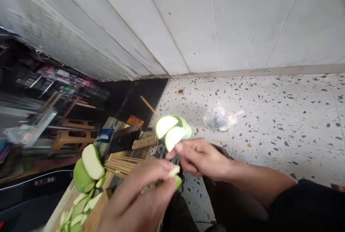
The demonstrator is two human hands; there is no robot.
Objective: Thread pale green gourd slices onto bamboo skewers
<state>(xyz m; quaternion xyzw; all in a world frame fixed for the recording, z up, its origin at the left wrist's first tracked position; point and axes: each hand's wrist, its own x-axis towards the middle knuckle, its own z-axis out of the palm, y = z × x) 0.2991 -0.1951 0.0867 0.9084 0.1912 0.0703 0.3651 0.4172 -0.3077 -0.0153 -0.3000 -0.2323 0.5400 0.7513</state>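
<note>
My right hand (198, 156) is closed, its thumb and finger pinching the lower edge of a pale half-round green mango slice (174, 137). Just behind lies a second half-round slice (165, 126), with a light green rounded thing (186, 128) partly hidden beside it. A thin wooden stick (148, 104) points away up and left of the slices; whether it passes into them I cannot tell. Lower and nearer, my left hand (142, 192), blurred, pinches a small piece of green mango (176, 177) between thumb and fingers. Bundled wooden skewers (122, 165) lie beyond the left hand.
Cut green mango (93, 162) and loose slices (78, 210) lie on a wooden board (60, 203) at lower left. A wood-handled knife (145, 142) rests near the skewers. A clear plastic bag (222, 117) sits on the speckled floor (272, 117). Brown stools (74, 135) stand left.
</note>
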